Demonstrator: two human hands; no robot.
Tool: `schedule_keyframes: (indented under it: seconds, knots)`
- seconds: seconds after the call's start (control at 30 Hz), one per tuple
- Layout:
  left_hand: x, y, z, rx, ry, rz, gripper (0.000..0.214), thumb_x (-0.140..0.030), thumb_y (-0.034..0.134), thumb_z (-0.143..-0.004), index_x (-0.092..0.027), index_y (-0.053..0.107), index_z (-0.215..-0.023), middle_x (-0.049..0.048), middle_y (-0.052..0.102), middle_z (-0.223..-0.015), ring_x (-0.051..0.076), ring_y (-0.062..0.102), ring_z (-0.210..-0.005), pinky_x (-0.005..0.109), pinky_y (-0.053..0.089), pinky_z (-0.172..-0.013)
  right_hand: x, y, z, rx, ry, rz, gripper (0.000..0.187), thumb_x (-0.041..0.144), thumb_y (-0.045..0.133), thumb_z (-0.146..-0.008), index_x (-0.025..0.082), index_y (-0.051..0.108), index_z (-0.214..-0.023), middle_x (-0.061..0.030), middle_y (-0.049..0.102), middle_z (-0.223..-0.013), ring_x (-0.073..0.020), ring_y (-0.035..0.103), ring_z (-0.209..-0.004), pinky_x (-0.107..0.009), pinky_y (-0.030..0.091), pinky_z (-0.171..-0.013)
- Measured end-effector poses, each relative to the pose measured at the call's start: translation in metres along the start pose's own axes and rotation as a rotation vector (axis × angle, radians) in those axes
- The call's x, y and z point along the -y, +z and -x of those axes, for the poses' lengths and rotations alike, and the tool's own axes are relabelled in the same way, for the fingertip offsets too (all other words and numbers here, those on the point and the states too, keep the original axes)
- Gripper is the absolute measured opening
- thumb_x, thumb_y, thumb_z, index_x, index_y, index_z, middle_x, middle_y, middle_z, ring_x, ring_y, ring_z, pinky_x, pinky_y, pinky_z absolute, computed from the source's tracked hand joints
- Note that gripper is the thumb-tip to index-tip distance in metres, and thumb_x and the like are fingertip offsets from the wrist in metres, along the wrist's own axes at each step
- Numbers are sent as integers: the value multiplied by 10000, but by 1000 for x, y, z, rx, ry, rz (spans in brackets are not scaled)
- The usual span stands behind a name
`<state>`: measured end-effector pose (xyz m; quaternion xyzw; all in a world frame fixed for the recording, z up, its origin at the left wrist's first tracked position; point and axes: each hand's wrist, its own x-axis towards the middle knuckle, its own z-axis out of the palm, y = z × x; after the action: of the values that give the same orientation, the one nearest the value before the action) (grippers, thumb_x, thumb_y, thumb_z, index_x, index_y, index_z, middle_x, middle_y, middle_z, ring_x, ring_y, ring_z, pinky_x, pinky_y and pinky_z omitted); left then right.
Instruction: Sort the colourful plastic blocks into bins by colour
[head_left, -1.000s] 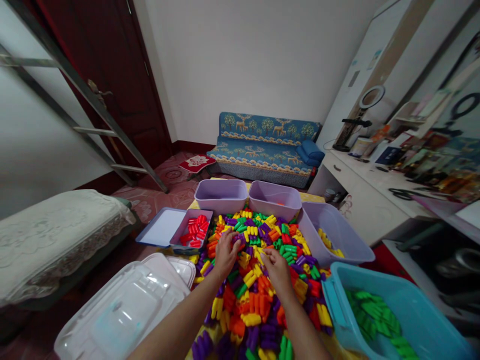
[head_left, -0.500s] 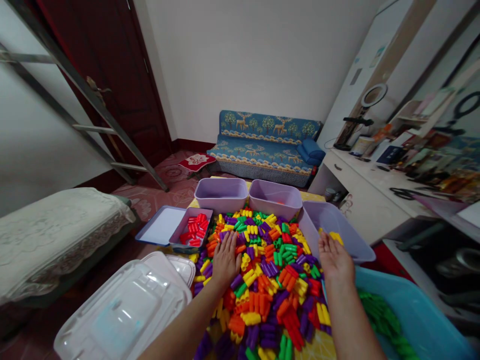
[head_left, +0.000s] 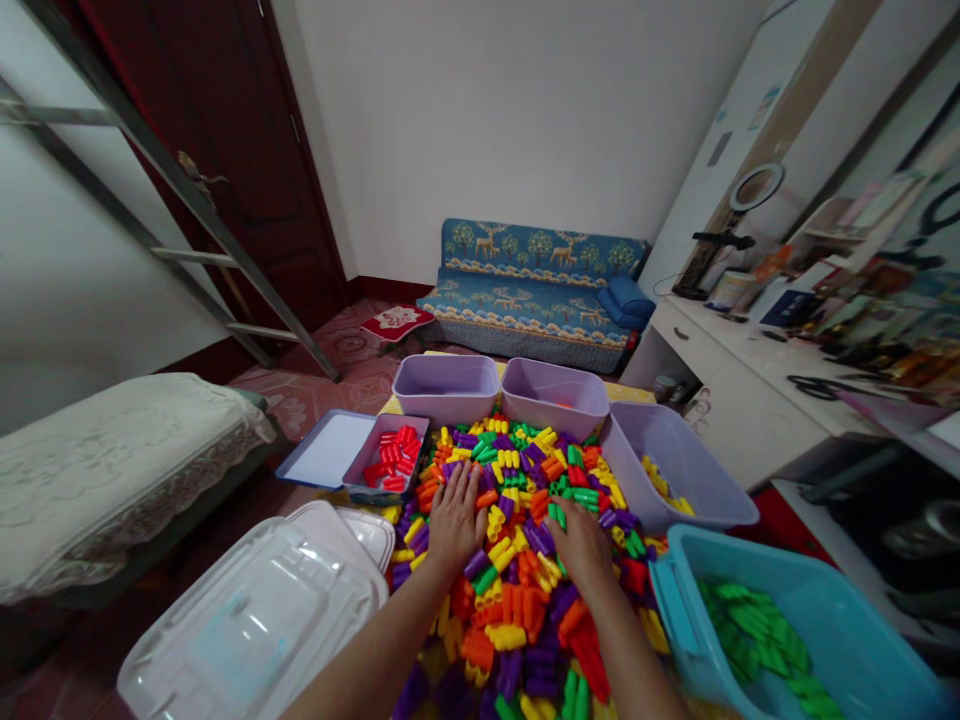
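A large pile of plastic tube-shaped building blocks [head_left: 517,605] in purple, yellow, green, orange and red covers the table. My left hand [head_left: 456,522] lies palm down on the left of the pile, fingers stretched out and slightly spread. Right of it, my right hand [head_left: 583,543] reaches into the pile, its fingers curled on a green block [head_left: 556,514]. Part of that grip is hidden by the hand. Beyond it, the right purple bin [head_left: 709,485] holds several yellow blocks [head_left: 660,482]. A blue bin [head_left: 840,590] at the right contains green blocks [head_left: 757,630].
Two more purple bins [head_left: 448,408] stand along the far table edge, one with a small orange-red piece inside. An open tin [head_left: 360,493] of red blocks [head_left: 397,455] sits at the left. Clear plastic lids [head_left: 255,610] lie nearer. Behind is a blue sofa [head_left: 525,300].
My right hand has moved left from the right purple bin down to the pile, turning from palm up to palm down. Yellow blocks now lie in that bin. My left hand stays put.
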<state>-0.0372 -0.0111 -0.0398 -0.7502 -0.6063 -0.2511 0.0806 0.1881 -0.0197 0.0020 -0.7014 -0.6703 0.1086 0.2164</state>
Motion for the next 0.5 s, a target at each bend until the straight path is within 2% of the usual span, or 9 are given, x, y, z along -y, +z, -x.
schedule_keyframes:
  seconds: [0.07,0.2,0.37,0.5]
  knots:
    - [0,1,0,-5,3,-3,615,-321,459,-885,-176,341,-1471,67,357,-1528,234,305,-1418,386,320,-1100,10,7,4,7,-60,26,395,231,491,-851,171,625,-1218,-129,676,-1099,-257,614,-1043,-367,454,-918]
    - [0,2,0,-8,2,-7,613,-316,463,-880,-174,351,-1466,67,355,-1529,231,305,-1419,383,314,-1106,19,16,6,-40,-156,-118,475,218,431,-884,153,499,-1350,-110,606,-1280,-206,560,-1174,-314,431,-989]
    - [1,2,0,-2,9,-15,631,-302,460,-882,-164,317,-1480,79,333,-1538,231,293,-1424,398,312,-1103,23,18,8,-41,-101,-4,416,282,459,-894,156,580,-1272,-115,642,-1197,-240,571,-1142,-340,445,-970]
    - [1,4,1,-3,12,-17,637,-291,463,-880,-170,305,-1485,77,322,-1544,234,292,-1425,407,313,-1102,26,18,11,-17,-67,84,411,304,442,-919,154,578,-1276,-116,624,-1228,-236,567,-1151,-327,443,-955]
